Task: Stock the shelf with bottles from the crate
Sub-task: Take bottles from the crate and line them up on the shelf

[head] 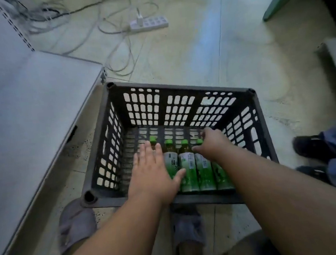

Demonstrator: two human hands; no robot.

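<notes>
A black plastic crate (180,86) stands on the floor in front of me. Several green-tea bottles (187,165) with green caps lie side by side on its bottom, caps pointing away. My left hand (152,174) lies flat over the leftmost bottle (153,139), fingers straight and thumb spread across the neighbouring bottle. My right hand (212,142) reaches over the right end of the row, with its fingers curled down round the top of the rightmost bottle (223,175), whose neck it hides. The grey metal shelf (32,101) is on the left, beside the crate.
My feet in grey slippers (76,223) stand just in front of the crate. Another person's dark shoes (307,145) are at the right. A white power strip (150,24) and loose cables lie on the floor behind the crate.
</notes>
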